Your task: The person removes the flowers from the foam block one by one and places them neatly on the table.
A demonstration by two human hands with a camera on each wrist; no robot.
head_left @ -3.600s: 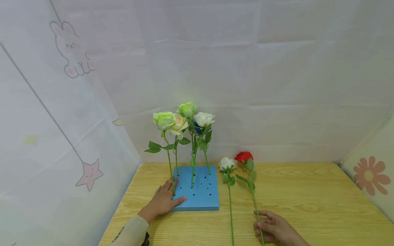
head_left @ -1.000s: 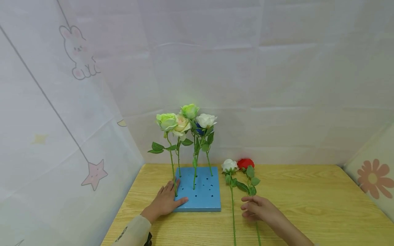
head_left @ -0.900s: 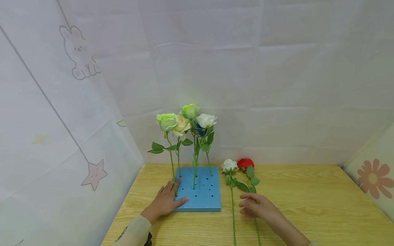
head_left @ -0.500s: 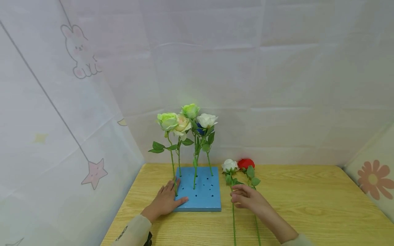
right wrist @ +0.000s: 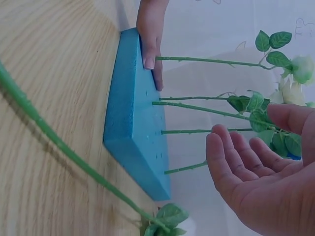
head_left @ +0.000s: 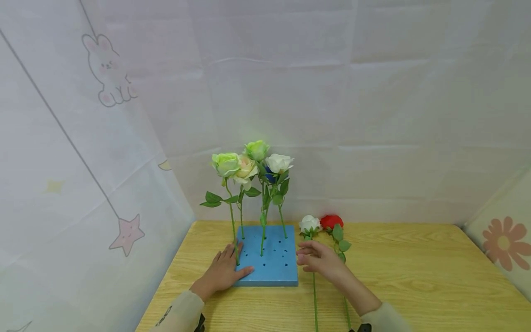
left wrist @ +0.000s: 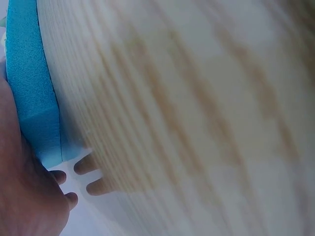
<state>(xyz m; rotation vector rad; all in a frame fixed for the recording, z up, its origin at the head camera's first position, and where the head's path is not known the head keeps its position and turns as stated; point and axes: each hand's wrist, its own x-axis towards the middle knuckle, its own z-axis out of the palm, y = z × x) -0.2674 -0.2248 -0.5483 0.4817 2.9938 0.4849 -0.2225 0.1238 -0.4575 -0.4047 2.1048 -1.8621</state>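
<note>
My left hand (head_left: 222,272) rests flat on the left edge of a blue foam block (head_left: 275,273), fingers spread. My right hand (head_left: 318,259), fingers loosely bent and holding nothing, hovers beside the block's right edge, over the stem of a lying white rose (head_left: 309,223). A red rose (head_left: 332,221) lies just right of it. Artificial roses stand upright in the block: a green rose (head_left: 226,164) at left, another green rose (head_left: 256,150) at the back, a cream rose (head_left: 245,168), a white rose (head_left: 279,163) and a mostly hidden blue rose (head_left: 270,175).
The wooden table (head_left: 415,272) extends to the right of the lying roses. A pale fabric backdrop (head_left: 373,115) hangs behind it and along both sides. Several small holes dot the top of the block.
Having let go of the red rose's stem, my right hand has moved left and forward, across the white rose's stem. The red rose's head now lies lower in view. My left hand stays on the block.
</note>
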